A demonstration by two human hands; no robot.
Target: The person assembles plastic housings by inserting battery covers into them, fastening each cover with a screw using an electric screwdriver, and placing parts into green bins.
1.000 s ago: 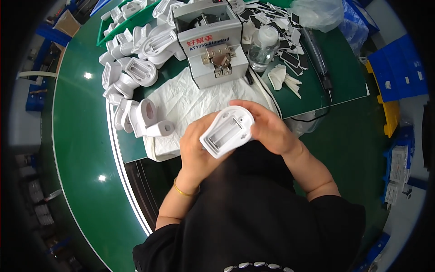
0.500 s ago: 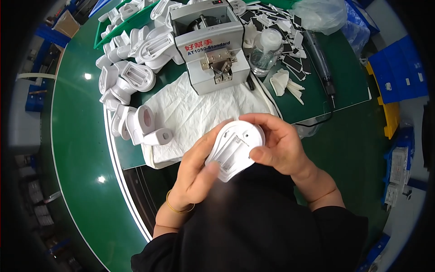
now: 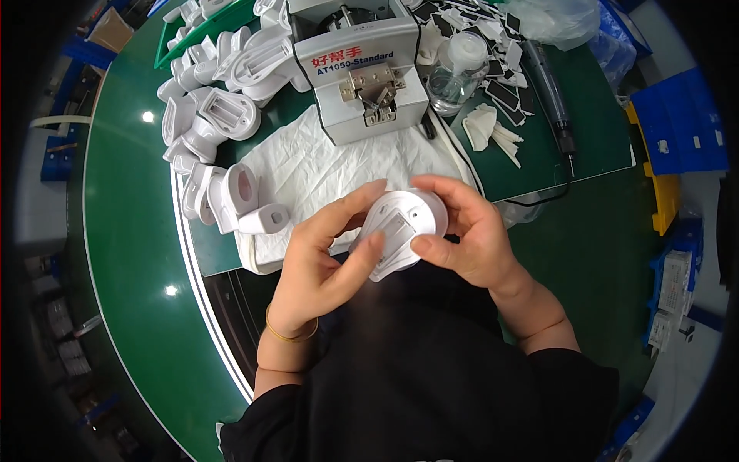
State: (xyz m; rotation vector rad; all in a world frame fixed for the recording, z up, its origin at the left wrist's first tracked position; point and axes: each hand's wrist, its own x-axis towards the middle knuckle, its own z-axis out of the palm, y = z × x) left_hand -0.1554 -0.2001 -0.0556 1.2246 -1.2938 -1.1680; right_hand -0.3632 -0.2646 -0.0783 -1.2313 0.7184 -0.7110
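One white housing (image 3: 402,231) in the grip of left hand (image 3: 317,258) and right hand (image 3: 479,239) (partly hidden, apparently edgewise)

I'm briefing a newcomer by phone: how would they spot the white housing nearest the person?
Find the grey machine, then the white cloth before it. Nearer the person, the left hand and right hand hold the housing, rounded at one end. Unlike the other white housings, it is held.

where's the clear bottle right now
In the head view, the clear bottle stands right of upper centre, just right of the grey machine and left of the dark handheld tool.
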